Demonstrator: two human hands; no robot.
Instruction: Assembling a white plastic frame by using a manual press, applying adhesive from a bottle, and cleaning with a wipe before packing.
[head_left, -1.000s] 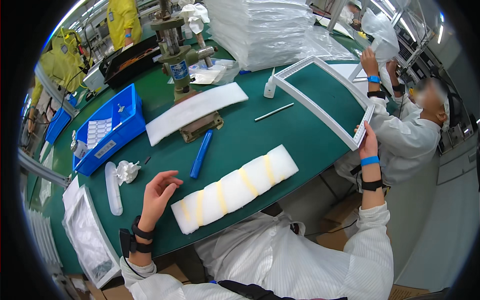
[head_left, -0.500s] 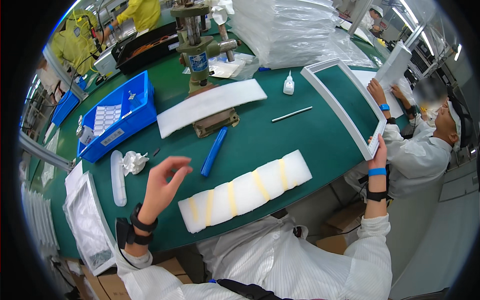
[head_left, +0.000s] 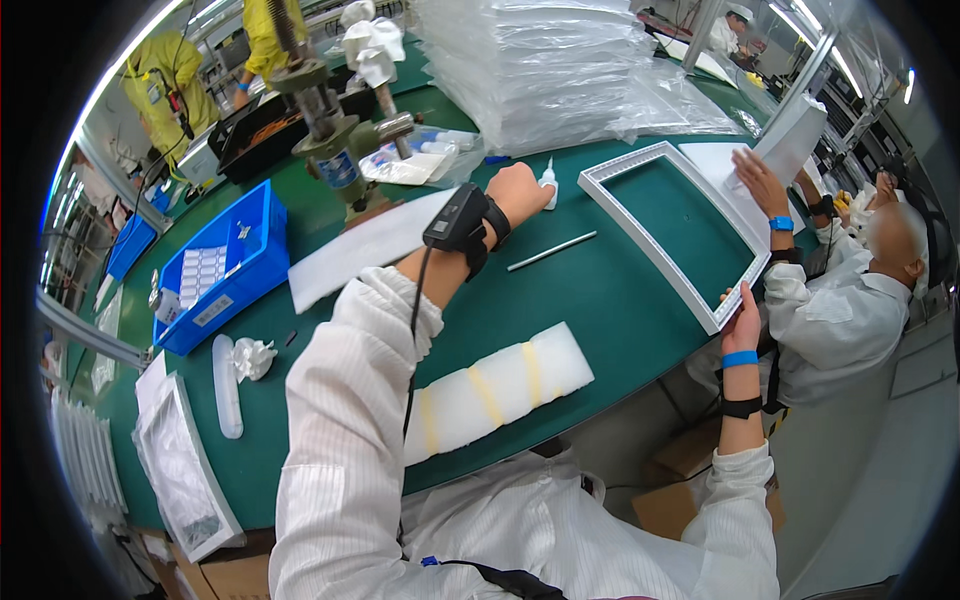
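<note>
My left hand (head_left: 518, 192) reaches across the bench. Its fingers close around a small white dropper bottle (head_left: 547, 177) with a thin pointed tip, which stands upright. At the bench's right side, my right hand (head_left: 742, 326) grips the near corner of a white rectangular frame (head_left: 640, 262), thumb on top. A thin silver rod (head_left: 551, 251) lies between the bottle and the white foam strip. That foam strip (head_left: 510, 388), with yellow tape bands, lies near the front edge, its left end hidden by my left sleeve. Another white foam strip (head_left: 345, 262) rests at the press base.
A green-grey bench press (head_left: 335, 160) stands behind my left forearm. At left sits a blue bin (head_left: 265, 250), with crumpled tissue (head_left: 253, 359) and a bagged frame (head_left: 185, 470) nearer. Bagged sheets (head_left: 540, 80) are stacked behind. A co-worker's hand (head_left: 762, 183) is beside the frame.
My left hand has moved forward and right, from above the bench's near left to the dropper bottle, and closed on it. My arm now covers the blue marker. My right hand still holds the frame.
</note>
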